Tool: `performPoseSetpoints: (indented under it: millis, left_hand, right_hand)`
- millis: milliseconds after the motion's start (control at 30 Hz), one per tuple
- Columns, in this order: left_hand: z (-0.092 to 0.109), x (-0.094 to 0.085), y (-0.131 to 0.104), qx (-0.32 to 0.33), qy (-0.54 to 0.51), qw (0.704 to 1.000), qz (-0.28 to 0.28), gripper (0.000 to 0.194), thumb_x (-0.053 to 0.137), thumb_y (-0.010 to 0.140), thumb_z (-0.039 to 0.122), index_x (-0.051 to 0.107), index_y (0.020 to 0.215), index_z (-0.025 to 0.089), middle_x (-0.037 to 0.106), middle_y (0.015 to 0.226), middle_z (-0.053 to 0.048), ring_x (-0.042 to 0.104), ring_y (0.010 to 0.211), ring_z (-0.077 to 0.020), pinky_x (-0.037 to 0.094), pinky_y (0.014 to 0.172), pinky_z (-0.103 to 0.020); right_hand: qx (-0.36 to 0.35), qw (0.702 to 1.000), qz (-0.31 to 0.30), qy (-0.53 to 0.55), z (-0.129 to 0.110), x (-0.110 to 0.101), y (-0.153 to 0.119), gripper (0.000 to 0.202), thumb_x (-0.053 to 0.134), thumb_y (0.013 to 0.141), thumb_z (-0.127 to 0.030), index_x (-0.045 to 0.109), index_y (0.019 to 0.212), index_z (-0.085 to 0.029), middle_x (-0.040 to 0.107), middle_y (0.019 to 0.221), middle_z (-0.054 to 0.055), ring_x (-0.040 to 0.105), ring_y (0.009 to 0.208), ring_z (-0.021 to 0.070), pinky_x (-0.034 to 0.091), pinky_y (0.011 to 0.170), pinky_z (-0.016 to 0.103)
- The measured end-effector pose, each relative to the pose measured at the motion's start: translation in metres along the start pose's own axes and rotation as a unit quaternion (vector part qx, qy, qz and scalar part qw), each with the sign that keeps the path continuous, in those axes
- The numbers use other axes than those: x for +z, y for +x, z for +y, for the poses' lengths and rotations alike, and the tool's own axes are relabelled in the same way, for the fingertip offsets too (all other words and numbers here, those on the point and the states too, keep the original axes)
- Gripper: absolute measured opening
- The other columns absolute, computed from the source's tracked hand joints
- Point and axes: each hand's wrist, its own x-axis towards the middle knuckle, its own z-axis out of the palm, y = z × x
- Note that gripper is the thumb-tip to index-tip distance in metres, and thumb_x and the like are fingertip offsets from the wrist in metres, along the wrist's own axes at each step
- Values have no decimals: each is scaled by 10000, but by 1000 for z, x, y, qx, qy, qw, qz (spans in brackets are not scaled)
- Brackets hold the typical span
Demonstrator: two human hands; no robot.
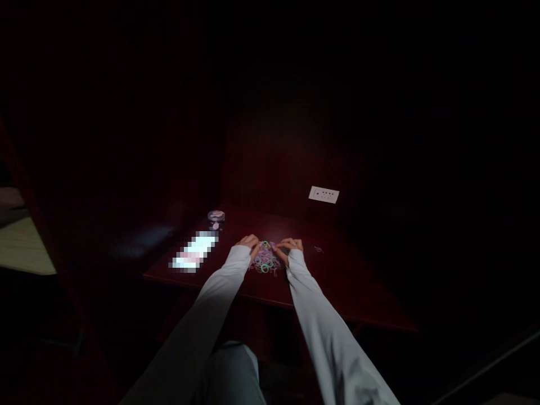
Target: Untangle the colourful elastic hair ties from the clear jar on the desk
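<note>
Bands point(265, 263), small loops in pink, green and purple, lie in a loose heap on the dark desk point(337, 281), near its front edge and between the two hands, though the dim light makes single loops hard to tell apart. The left hand point(250, 243) sits at the heap's far left edge and the right hand point(290, 246) at its far right edge, both with fingers curled down onto the loops, but whether either has pinched one cannot be told. Farther left lie a blurred bright patch point(194, 253) and a small round tin point(216, 217), a socket plate point(323, 194) shows on the far wall, and both sleeves run off the bottom edge.
</note>
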Motion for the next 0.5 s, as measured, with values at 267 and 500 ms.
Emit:
performPoseSetpoints:
  millis: [267, 500]
  left_hand:
    - [4, 3, -1, -33, 9, 999, -2, 230, 504, 1043, 276, 676, 895, 240, 710, 1018, -27, 630, 986, -175, 507, 921, -265]
    - [3, -2, 0, -15, -16, 1000, -6, 231, 510, 1020, 276, 672, 861, 233, 716, 989, -46, 645, 958, -199, 521, 891, -299]
  right_hand:
    - [261, 933, 102, -224, 65, -84, 8, 330, 643, 951, -493, 841, 898, -234, 730, 1087, 133, 485, 1131, 347, 324, 942, 477]
    - [272, 904, 41, -328, 76, -102, 6, 257, 658, 952, -407, 829, 891, -224, 717, 1123, 170, 486, 1140, 375, 297, 916, 478]
